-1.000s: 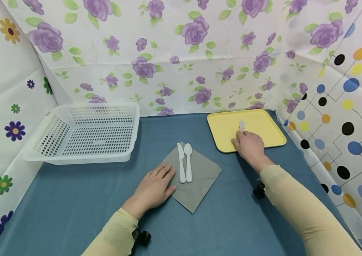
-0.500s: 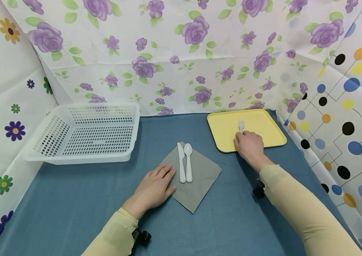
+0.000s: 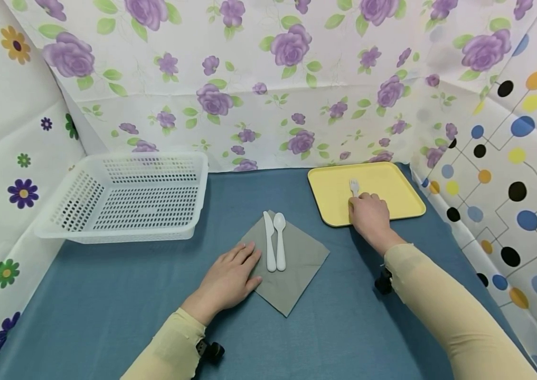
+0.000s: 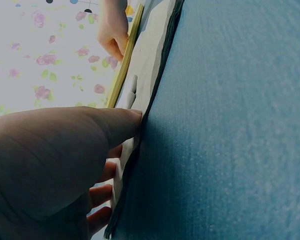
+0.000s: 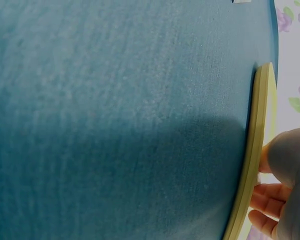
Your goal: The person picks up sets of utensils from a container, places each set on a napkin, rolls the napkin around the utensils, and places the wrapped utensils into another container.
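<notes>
1. Over the left part of the yellow tray (image 3: 401,195), 1 white fork (image 3: 354,186) shows tines pointing away from the person; its handle is hidden, and contact with the tray cannot be confirmed.
2. Right hand (image 3: 370,214): fingers curled, thumb opposed, pinching the fork.
3. Left of the tray and nearer the person: 1 grey napkin (image 3: 297,274), corner toward the person, bearing 1 white knife (image 3: 270,245) and 1 white spoon (image 3: 280,243) side by side, knife at left.
4. Left hand (image 3: 224,277): resting on the napkin's left side, fingers extended and slightly spread, thumb apart.
5. Far left: 1 white perforated basket (image 3: 121,235), on the blue cloth (image 3: 344,327).
6. Behind: 1 floral backdrop (image 3: 258,53).
</notes>
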